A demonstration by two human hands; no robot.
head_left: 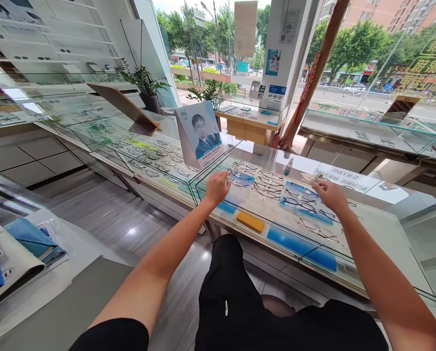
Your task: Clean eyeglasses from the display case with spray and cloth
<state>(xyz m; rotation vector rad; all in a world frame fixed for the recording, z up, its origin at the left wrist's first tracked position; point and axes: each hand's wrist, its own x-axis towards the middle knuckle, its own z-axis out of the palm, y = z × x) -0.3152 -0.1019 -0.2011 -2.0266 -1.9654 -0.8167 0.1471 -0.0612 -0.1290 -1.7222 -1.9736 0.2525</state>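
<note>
My left hand [218, 187] is closed above the left end of the glass counter [379, 214]. Its fingertips are pressed together, and I cannot make out what is between them. Just past them, eyeglasses [241, 181] lie on a blue sheet under the glass. Farther right, my right hand [332, 196] pinches a pale cloth [310, 178] at the glass top. Between the two hands, a small clear spray bottle [288, 167] stands upright behind the rows of frames. Several more eyeglasses [267, 185] are laid out inside the case.
A poster stand [200, 134] rises at the counter's left corner. A yellow case [250, 222] and a blue panel [289, 241] lie in the near part of the display. Bags and pouches [31, 239] rest on a surface at left. Potted plants [150, 83] stand beyond.
</note>
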